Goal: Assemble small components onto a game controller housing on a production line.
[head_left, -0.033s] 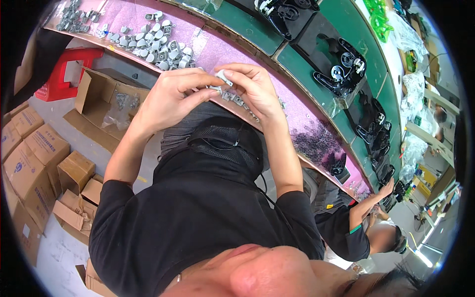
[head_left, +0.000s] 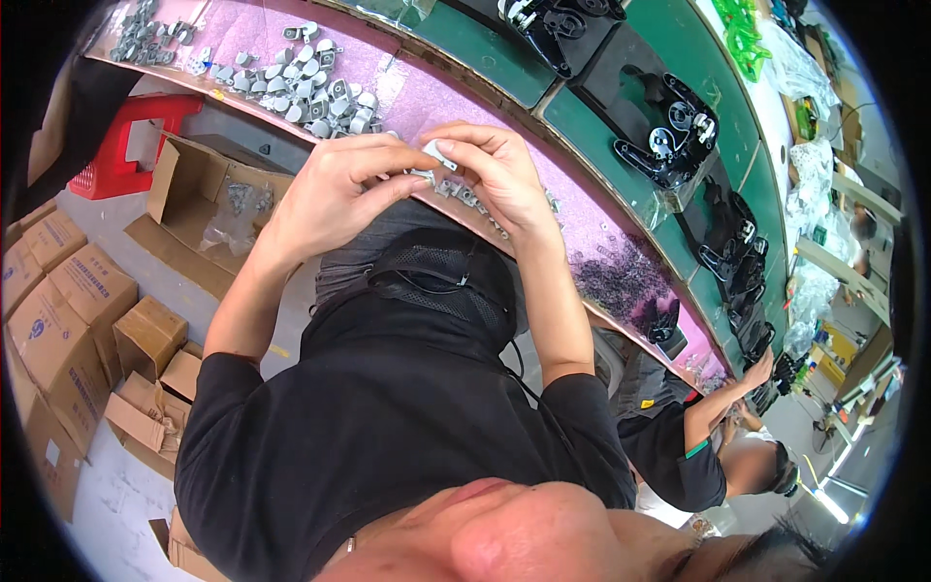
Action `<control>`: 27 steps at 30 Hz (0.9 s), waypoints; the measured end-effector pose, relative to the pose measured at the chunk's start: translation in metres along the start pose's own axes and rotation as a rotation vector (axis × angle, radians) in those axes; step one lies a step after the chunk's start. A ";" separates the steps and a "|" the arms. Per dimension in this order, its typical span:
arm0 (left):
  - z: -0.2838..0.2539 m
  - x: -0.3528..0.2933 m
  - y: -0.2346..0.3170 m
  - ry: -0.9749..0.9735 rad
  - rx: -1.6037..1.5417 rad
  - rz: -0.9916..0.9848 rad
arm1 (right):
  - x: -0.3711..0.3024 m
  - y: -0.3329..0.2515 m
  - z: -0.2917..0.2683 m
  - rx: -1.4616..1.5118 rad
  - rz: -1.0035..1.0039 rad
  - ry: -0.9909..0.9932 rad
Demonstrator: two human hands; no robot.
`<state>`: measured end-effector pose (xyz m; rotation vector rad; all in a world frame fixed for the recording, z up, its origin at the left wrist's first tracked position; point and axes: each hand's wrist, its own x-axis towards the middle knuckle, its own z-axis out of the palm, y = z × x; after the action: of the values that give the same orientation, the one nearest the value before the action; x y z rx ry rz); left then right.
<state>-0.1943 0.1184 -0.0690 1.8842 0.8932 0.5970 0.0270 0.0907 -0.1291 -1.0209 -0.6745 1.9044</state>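
Observation:
My right hand (head_left: 504, 179) pinches a small light-grey plastic part (head_left: 442, 157) between thumb and fingers, just over the bench's near edge. Close against it, my left hand (head_left: 339, 189) is closed, with thumb and forefinger gripping a second small grey plastic piece (head_left: 425, 177). The fingertips of both hands nearly meet, and they partly hide the two pieces, so I cannot tell whether these are joined. Below my right hand, a row of small grey parts (head_left: 465, 194) lies along the edge of the pink mat (head_left: 412, 102). A pile of grey plastic caps (head_left: 310, 87) lies left of my hands.
Black controller-shaped shells (head_left: 669, 136) stand on the green bench top (head_left: 572, 126) beyond the mat. Small dark parts (head_left: 621, 276) are heaped to the right. At left are an open carton (head_left: 194, 194), a red stool (head_left: 145, 145) and stacked boxes (head_left: 73, 291). A co-worker (head_left: 679, 456) sits at right.

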 end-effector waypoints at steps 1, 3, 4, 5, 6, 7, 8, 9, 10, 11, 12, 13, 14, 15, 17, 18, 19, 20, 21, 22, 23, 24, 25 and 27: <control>0.002 0.000 0.000 -0.005 0.000 0.000 | 0.000 0.002 -0.002 0.005 -0.010 -0.014; 0.007 0.001 0.000 0.068 0.139 0.125 | 0.001 0.001 -0.004 0.052 -0.002 -0.008; 0.008 0.001 0.001 0.064 0.139 0.126 | 0.000 0.000 -0.005 0.096 0.008 -0.004; 0.009 0.001 0.002 0.077 0.109 0.074 | 0.000 -0.001 -0.005 0.097 0.007 -0.003; 0.010 0.001 0.002 0.089 0.079 0.021 | -0.001 -0.003 -0.003 0.188 0.016 -0.009; 0.010 0.001 0.000 0.087 0.078 0.022 | -0.001 -0.004 -0.003 0.278 0.025 -0.016; 0.011 0.000 -0.002 0.130 0.079 0.024 | -0.002 -0.005 -0.004 0.278 0.026 -0.017; 0.012 -0.001 -0.004 0.172 0.079 0.026 | -0.003 -0.006 -0.006 0.310 0.013 -0.053; 0.012 -0.001 -0.006 0.173 0.079 0.025 | -0.004 -0.006 -0.007 0.341 0.000 -0.090; 0.012 0.001 -0.008 0.190 0.100 0.073 | -0.005 -0.005 -0.007 0.341 0.001 -0.090; 0.012 0.002 -0.009 0.208 0.120 0.122 | -0.007 -0.003 -0.008 0.299 -0.014 -0.047; 0.012 0.003 -0.009 0.208 0.120 0.121 | -0.007 0.000 -0.008 0.256 -0.028 -0.004; 0.013 0.004 -0.008 0.216 0.128 0.142 | -0.007 0.005 -0.009 0.256 -0.028 -0.003; 0.013 0.005 -0.007 0.223 0.136 0.164 | -0.005 0.011 -0.008 0.243 -0.082 0.027; 0.015 0.006 -0.005 0.238 0.119 0.142 | -0.003 0.019 -0.006 0.230 -0.136 0.058; 0.016 0.006 -0.004 0.253 0.101 0.120 | -0.003 0.022 -0.004 0.262 -0.173 0.050; 0.017 0.006 -0.004 0.253 0.101 0.120 | -0.003 0.024 -0.002 0.294 -0.211 0.043; 0.017 0.006 -0.004 0.260 0.084 0.097 | -0.003 0.025 -0.001 0.294 -0.210 0.042; 0.017 0.005 -0.005 0.266 0.068 0.074 | -0.003 0.027 0.001 0.324 -0.231 0.055; 0.017 0.005 -0.005 0.266 0.067 0.073 | -0.003 0.028 0.002 0.354 -0.251 0.068; 0.017 0.005 -0.005 0.265 0.056 0.065 | -0.003 0.028 0.001 0.353 -0.250 0.070; 0.017 0.006 -0.006 0.264 0.044 0.055 | -0.004 0.028 0.001 0.341 -0.248 0.059; 0.016 0.007 -0.007 0.263 0.041 0.054 | -0.003 0.029 0.000 0.329 -0.246 0.048; 0.014 0.008 -0.006 0.283 0.109 0.157 | -0.005 0.026 0.002 0.352 -0.228 0.028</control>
<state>-0.1815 0.1196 -0.0805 2.0123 0.9800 0.9454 0.0159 0.0732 -0.1461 -0.7141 -0.4002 1.7276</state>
